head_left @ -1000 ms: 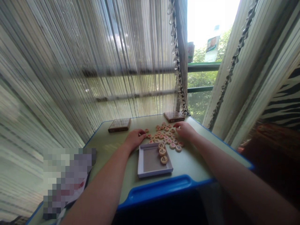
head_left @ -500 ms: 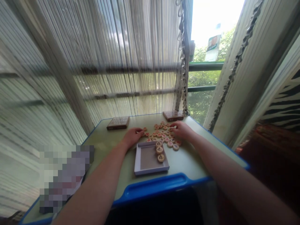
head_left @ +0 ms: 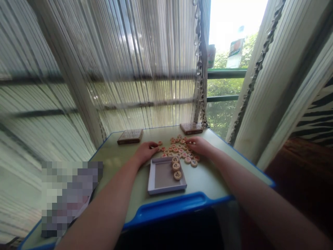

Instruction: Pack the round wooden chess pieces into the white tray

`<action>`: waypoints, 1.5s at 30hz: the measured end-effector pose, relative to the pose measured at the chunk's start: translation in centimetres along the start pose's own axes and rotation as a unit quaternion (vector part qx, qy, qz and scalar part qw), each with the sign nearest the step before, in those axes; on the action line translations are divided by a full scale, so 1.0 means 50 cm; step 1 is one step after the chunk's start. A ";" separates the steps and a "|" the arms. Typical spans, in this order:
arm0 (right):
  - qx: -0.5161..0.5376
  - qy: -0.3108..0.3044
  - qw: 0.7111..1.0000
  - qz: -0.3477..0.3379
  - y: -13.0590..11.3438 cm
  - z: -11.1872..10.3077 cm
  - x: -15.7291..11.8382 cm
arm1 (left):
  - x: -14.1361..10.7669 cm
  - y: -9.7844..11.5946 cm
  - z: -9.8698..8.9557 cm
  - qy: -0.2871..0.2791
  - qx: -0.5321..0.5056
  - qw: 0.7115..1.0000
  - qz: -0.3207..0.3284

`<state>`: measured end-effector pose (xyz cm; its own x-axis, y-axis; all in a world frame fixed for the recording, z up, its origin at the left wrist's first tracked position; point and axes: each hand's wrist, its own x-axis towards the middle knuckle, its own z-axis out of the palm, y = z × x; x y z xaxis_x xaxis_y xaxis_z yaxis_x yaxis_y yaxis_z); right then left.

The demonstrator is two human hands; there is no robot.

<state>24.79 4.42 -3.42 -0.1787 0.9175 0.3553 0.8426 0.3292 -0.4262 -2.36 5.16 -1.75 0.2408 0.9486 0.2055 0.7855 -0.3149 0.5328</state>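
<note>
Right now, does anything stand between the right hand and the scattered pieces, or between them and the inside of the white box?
Nothing visible stands between the right hand and the scattered pieces right beside it. Toward the inside of the white box, only its low far wall rises.

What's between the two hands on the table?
Head view: loose round pieces lie on the table between the left hand and the right hand.

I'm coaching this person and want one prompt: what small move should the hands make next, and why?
Probably close the right hand on one of the scattered pieces: it lies beside them, with no piece clearly held, and the shallow box holds just three, with bare floor to their left.
</note>
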 end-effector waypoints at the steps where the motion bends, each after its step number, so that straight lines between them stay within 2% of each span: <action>1: 0.003 0.003 1.000 0.005 0.000 0.000 0.000 | 0.001 -0.001 0.000 0.000 0.002 1.000 0.002; 4: 0.012 0.022 1.000 -0.001 0.001 -0.003 -0.002 | 0.004 -0.001 0.001 0.003 0.010 1.000 0.006; 11: 0.041 0.064 0.990 -0.120 -0.036 -0.016 -0.020 | 0.003 0.003 0.003 -0.005 0.018 1.000 0.002; 14: 0.042 0.072 0.986 -0.144 -0.048 -0.016 -0.025 | 0.003 0.002 0.005 -0.007 0.017 1.000 0.006; 19: 0.018 0.078 0.993 -0.089 -0.033 0.001 -0.019 | 0.005 -0.001 0.005 -0.009 0.021 1.000 0.009; 24: -0.003 -0.016 0.992 -0.125 -0.032 0.020 -0.015 | 0.004 0.001 0.004 -0.014 0.018 1.000 0.009; 31: -0.031 0.010 0.997 -0.075 -0.046 0.025 -0.006 | 0.001 0.014 0.001 0.006 0.008 1.000 -0.014; 36: 0.045 0.017 0.999 -0.011 -0.047 0.032 0.001 | 0.003 0.013 0.000 0.017 0.018 1.000 -0.020; 39: 0.097 0.043 0.994 0.011 -0.048 0.026 0.001 | 0.003 0.012 -0.002 0.021 0.031 0.999 -0.027; 42: 0.187 0.083 0.979 0.003 -0.050 0.016 0.001 | 0.000 0.017 -0.006 0.044 0.039 0.998 -0.030; 45: 0.253 0.081 0.964 0.024 -0.051 0.014 0.000 | -0.006 0.027 -0.006 0.054 0.041 0.998 -0.007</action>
<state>22.31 3.72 -2.91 -0.0288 0.9009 0.4332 0.4850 0.3915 -0.7820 -1.56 4.45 -0.83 0.1706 0.9423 0.2882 0.8333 -0.2941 0.4682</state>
